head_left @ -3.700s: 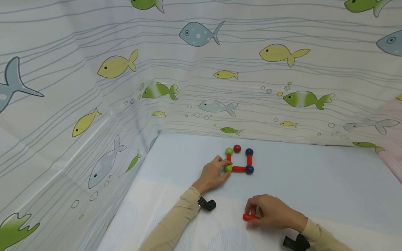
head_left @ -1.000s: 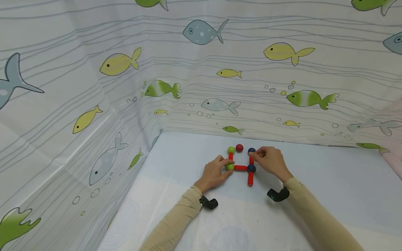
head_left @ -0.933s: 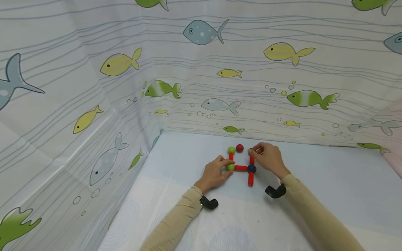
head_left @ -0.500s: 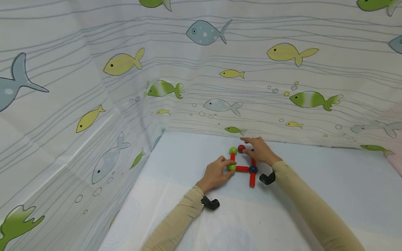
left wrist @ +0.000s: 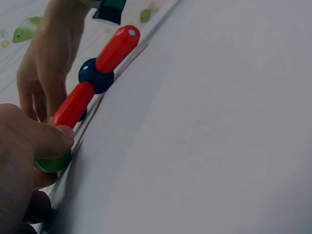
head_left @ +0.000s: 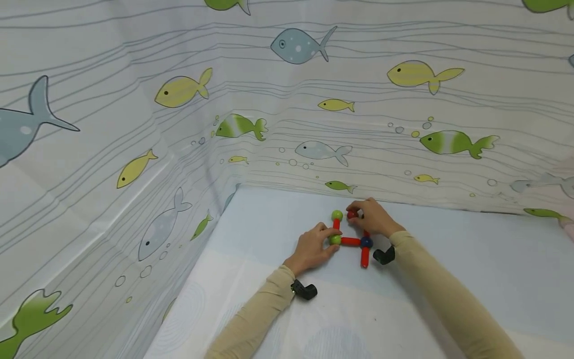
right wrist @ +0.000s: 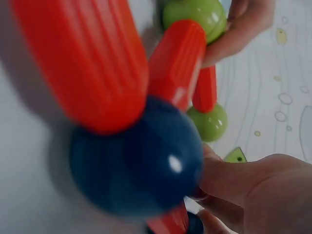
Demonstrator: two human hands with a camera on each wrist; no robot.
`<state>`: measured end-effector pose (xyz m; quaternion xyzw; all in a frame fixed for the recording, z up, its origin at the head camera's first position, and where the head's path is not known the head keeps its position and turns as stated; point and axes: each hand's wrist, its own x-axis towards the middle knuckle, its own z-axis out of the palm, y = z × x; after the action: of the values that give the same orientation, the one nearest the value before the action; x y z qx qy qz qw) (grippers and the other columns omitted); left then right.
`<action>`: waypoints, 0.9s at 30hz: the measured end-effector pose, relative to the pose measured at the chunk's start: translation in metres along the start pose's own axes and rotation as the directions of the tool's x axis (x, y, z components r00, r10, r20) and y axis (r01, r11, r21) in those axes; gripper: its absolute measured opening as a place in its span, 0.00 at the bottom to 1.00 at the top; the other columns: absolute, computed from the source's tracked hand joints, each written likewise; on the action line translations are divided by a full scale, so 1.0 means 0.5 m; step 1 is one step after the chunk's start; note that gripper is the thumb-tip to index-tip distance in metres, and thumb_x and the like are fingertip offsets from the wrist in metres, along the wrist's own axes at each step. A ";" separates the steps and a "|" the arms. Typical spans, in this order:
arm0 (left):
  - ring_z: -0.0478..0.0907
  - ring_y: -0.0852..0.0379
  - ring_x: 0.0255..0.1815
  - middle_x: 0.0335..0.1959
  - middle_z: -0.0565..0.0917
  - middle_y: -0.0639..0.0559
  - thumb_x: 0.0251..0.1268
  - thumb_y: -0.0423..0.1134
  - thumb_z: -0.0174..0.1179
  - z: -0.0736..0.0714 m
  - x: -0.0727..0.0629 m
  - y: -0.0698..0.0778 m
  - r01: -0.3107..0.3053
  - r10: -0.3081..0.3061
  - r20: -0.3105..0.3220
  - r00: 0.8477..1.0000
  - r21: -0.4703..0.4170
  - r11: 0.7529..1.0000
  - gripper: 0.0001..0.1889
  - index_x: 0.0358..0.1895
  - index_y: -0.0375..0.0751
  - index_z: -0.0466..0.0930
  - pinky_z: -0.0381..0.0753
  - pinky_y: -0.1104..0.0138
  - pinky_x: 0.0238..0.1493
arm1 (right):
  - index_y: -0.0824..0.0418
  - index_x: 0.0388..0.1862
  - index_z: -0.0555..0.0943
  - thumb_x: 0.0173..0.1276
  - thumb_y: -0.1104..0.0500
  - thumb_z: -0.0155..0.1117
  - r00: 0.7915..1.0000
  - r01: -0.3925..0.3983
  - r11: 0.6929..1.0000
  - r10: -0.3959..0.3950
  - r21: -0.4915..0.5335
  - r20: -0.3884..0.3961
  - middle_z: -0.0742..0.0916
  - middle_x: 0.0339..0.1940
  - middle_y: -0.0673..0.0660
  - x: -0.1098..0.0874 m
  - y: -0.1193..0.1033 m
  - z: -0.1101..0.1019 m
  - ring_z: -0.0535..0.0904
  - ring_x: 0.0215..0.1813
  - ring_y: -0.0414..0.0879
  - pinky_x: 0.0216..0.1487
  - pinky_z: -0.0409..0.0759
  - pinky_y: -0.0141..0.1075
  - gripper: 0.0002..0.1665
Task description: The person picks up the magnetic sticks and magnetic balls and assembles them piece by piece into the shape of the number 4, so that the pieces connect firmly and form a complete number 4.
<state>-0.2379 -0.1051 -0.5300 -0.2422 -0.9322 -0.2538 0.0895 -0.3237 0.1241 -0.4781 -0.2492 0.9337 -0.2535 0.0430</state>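
Red rods and coloured balls form an open-sided square with an extra rod, all on the table. My left hand (head_left: 311,248) pinches the near green ball (head_left: 335,240) between thumb and fingers. A red rod (head_left: 351,241) joins this ball to the near blue ball (head_left: 366,242), from which another red rod (head_left: 365,258) sticks out toward me. Across the open far side, my right hand (head_left: 375,218) pinches a dark red ball (head_left: 352,214), just right of the far green ball (head_left: 337,215). My right hand mostly hides the far blue ball (right wrist: 196,224) in the head view.
The white table (head_left: 278,309) ends at a fish-patterned sheet (head_left: 278,124) that rises behind it and along the left. Black wrist cameras hang under both sleeves, the right camera (head_left: 384,256) close beside the near blue ball.
My right hand put a red rod against the near blue ball, touched the far blue ball, then moved left and took hold of the red ball. My left hand stays on the green ball.
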 end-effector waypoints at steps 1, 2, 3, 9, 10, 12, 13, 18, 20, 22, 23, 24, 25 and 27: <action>0.79 0.61 0.36 0.44 0.81 0.54 0.71 0.48 0.71 0.000 0.001 0.001 0.002 -0.002 -0.001 1.000 0.001 1.000 0.19 0.62 0.56 0.86 0.74 0.73 0.33 | 0.63 0.62 0.85 0.72 0.62 0.72 1.000 -0.004 1.000 0.004 0.011 -0.008 0.89 0.56 0.64 -0.004 0.003 -0.005 0.74 0.61 0.62 0.63 0.77 0.59 0.21; 0.79 0.61 0.36 0.44 0.81 0.54 0.71 0.48 0.71 0.001 0.002 0.001 0.005 -0.005 -0.003 1.000 0.001 1.000 0.18 0.62 0.56 0.86 0.74 0.73 0.33 | 0.63 0.62 0.84 0.72 0.61 0.72 1.000 -0.012 1.000 0.012 0.016 -0.015 0.89 0.56 0.64 -0.008 0.006 -0.009 0.74 0.62 0.61 0.63 0.78 0.59 0.21; 0.79 0.61 0.36 0.44 0.81 0.53 0.71 0.48 0.71 0.001 0.003 0.001 0.007 -0.007 -0.004 1.000 0.000 1.000 0.18 0.62 0.56 0.86 0.74 0.73 0.33 | 0.64 0.62 0.84 0.73 0.60 0.72 0.999 -0.020 1.000 0.021 0.021 -0.025 0.89 0.57 0.64 -0.013 0.010 -0.013 0.74 0.62 0.61 0.63 0.78 0.58 0.21; 0.79 0.61 0.35 0.43 0.80 0.53 0.70 0.46 0.71 -0.001 0.002 0.006 0.009 -0.009 0.002 1.000 -0.019 1.000 0.18 0.62 0.55 0.86 0.73 0.73 0.33 | 0.66 0.60 0.81 0.74 0.55 0.72 0.994 -0.052 0.998 0.055 0.034 -0.099 0.89 0.55 0.67 -0.055 0.026 -0.039 0.75 0.61 0.63 0.61 0.78 0.59 0.22; 0.78 0.61 0.35 0.43 0.80 0.53 0.70 0.46 0.71 -0.002 0.002 0.007 0.010 -0.010 0.003 1.000 -0.017 1.000 0.18 0.62 0.55 0.86 0.73 0.73 0.33 | 0.66 0.60 0.81 0.75 0.54 0.72 0.992 -0.054 0.998 0.058 0.038 -0.112 0.89 0.55 0.67 -0.063 0.029 -0.041 0.75 0.61 0.64 0.62 0.77 0.60 0.22; 0.78 0.61 0.34 0.43 0.80 0.53 0.70 0.46 0.71 -0.003 0.000 0.008 0.013 -0.013 0.004 1.000 -0.013 1.000 0.18 0.62 0.55 0.86 0.72 0.73 0.32 | 0.67 0.60 0.81 0.75 0.54 0.71 0.988 -0.056 0.997 0.063 0.049 -0.139 0.88 0.55 0.67 -0.078 0.037 -0.044 0.75 0.62 0.64 0.63 0.76 0.61 0.22; 0.78 0.61 0.34 0.43 0.80 0.53 0.71 0.46 0.71 -0.004 0.000 0.008 0.016 -0.016 0.007 1.000 -0.009 1.000 0.18 0.62 0.55 0.86 0.72 0.73 0.32 | 0.68 0.60 0.81 0.76 0.54 0.71 0.986 -0.055 0.997 0.063 0.054 -0.155 0.88 0.55 0.67 -0.084 0.041 -0.045 0.75 0.62 0.64 0.63 0.76 0.61 0.23; 0.79 0.59 0.35 0.45 0.81 0.52 0.71 0.46 0.70 -0.008 0.002 0.009 0.021 -0.021 0.017 1.000 0.014 1.000 0.18 0.62 0.55 0.86 0.73 0.72 0.33 | 0.70 0.59 0.81 0.75 0.55 0.72 0.969 -0.024 0.995 0.046 0.092 -0.241 0.87 0.54 0.69 -0.116 0.056 -0.051 0.78 0.61 0.66 0.64 0.76 0.64 0.23; 0.79 0.60 0.34 0.46 0.81 0.52 0.71 0.47 0.70 -0.009 0.002 0.011 0.022 -0.022 0.017 1.000 0.028 0.999 0.19 0.62 0.56 0.86 0.74 0.72 0.33 | 0.70 0.59 0.81 0.75 0.56 0.72 0.966 -0.023 0.994 0.049 0.105 -0.255 0.88 0.53 0.69 -0.131 0.061 -0.055 0.80 0.59 0.66 0.61 0.78 0.63 0.23; 0.77 0.61 0.30 0.47 0.80 0.52 0.71 0.48 0.70 -0.008 0.002 0.015 0.021 -0.022 0.020 1.000 0.044 0.999 0.19 0.63 0.56 0.85 0.74 0.71 0.32 | 0.69 0.59 0.81 0.75 0.55 0.71 0.966 -0.041 0.993 0.068 0.113 -0.248 0.88 0.53 0.68 -0.149 0.065 -0.059 0.81 0.57 0.65 0.57 0.80 0.60 0.23; 0.76 0.61 0.28 0.48 0.80 0.52 0.71 0.48 0.70 -0.008 0.002 0.019 0.020 -0.022 0.023 1.000 0.054 0.998 0.20 0.64 0.57 0.85 0.73 0.72 0.31 | 0.69 0.59 0.81 0.76 0.54 0.71 0.967 -0.051 0.992 0.078 0.115 -0.242 0.88 0.52 0.68 -0.158 0.067 -0.060 0.82 0.56 0.64 0.56 0.81 0.58 0.22; 0.74 0.62 0.25 0.49 0.80 0.51 0.71 0.49 0.70 -0.009 0.003 0.022 0.021 -0.022 0.025 0.999 0.064 0.998 0.21 0.65 0.57 0.85 0.72 0.72 0.30 | 0.68 0.60 0.80 0.76 0.54 0.70 0.968 -0.060 0.992 0.086 0.115 -0.235 0.88 0.52 0.67 -0.166 0.068 -0.061 0.82 0.55 0.64 0.54 0.82 0.56 0.23; 0.72 0.62 0.23 0.50 0.79 0.51 0.71 0.49 0.69 -0.009 0.003 0.026 0.021 -0.023 0.027 0.999 0.073 0.997 0.21 0.65 0.57 0.84 0.71 0.72 0.28 | 0.68 0.60 0.80 0.77 0.53 0.70 0.970 -0.068 0.990 0.094 0.120 -0.225 0.88 0.52 0.67 -0.175 0.068 -0.063 0.83 0.54 0.63 0.52 0.82 0.53 0.23; 0.68 0.62 0.18 0.53 0.78 0.49 0.71 0.50 0.69 -0.009 0.005 0.037 0.017 -0.020 0.029 0.999 0.105 0.994 0.23 0.67 0.56 0.83 0.69 0.72 0.26 | 0.66 0.62 0.80 0.77 0.53 0.69 0.973 -0.081 0.989 0.106 0.125 -0.207 0.89 0.52 0.66 -0.192 0.069 -0.063 0.83 0.53 0.60 0.50 0.82 0.48 0.23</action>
<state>-0.2308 -0.0926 -0.5177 -0.2324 -0.9475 -0.2019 0.0857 -0.2620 0.2108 -0.4725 -0.1735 0.9273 -0.3303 -0.0310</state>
